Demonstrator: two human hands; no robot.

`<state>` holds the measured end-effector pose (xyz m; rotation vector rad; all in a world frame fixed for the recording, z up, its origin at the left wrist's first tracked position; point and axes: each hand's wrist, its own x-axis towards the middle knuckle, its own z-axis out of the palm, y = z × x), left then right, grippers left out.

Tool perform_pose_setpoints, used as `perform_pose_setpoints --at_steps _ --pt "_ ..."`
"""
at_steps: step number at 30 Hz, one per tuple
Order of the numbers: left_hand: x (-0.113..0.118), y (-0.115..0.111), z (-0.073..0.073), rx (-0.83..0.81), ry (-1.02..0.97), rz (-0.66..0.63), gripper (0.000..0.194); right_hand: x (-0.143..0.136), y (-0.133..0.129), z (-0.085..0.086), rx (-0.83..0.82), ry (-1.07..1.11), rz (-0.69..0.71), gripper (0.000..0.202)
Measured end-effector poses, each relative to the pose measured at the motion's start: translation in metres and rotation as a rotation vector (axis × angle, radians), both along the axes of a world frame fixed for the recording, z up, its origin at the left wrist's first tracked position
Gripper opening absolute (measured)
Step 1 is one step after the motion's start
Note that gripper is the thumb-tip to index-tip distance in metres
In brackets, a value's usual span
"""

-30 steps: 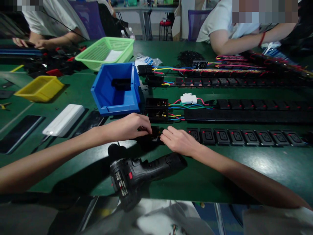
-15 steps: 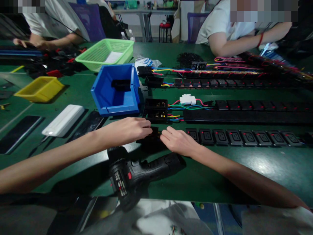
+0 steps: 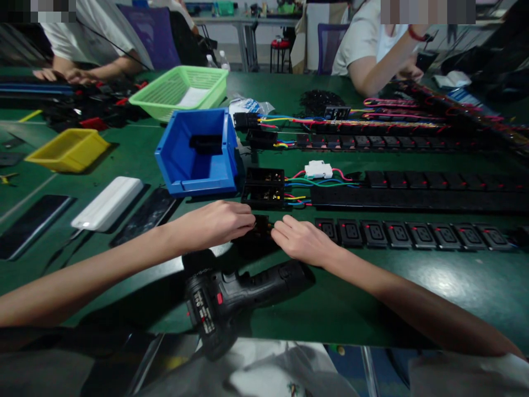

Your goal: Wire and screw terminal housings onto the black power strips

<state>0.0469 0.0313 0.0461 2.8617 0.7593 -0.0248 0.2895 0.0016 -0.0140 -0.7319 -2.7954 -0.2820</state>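
Observation:
Between my hands, in the head view, lies a small black plastic box (image 3: 261,225) with metal contacts inside. The fingers of my left hand (image 3: 227,220) are closed on its left end. My right hand (image 3: 301,238) is pinched at the box's right end, and what its fingertips hold is hidden. Just right of that hand runs a black power strip (image 3: 397,234) with a row of sockets and small red marks. Nearer to me, a black cordless drill (image 3: 248,292) rests on its side on the green table (image 3: 355,309).
Beyond my hands are another wired black box (image 3: 264,184), a white connector (image 3: 318,169) and further strips. To the left stand a blue bin (image 3: 198,154), a yellow tray (image 3: 68,150), a green basket (image 3: 182,91), a white power bank (image 3: 107,203) and a phone (image 3: 33,226). Two people sit opposite.
My hands stay at the black box with barely any shift. Across the table on the right, a person's forearm with a red bracelet has moved left and tilted upward.

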Motion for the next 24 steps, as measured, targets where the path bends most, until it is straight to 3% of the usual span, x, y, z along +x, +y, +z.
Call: perform_pose_setpoints --at_steps 5,15,24 --pt "-0.001 0.002 -0.002 -0.006 -0.057 0.034 0.018 0.0 0.0 0.001 0.017 -0.005 0.0 0.015" --pt "-0.011 0.01 -0.004 -0.257 -0.147 0.161 0.007 0.0 0.0 0.0 0.031 0.001 -0.004 0.016" --pt "-0.008 0.006 -0.005 -0.225 -0.153 0.164 0.008 -0.001 -0.001 -0.001 0.035 0.017 -0.006 0.016"
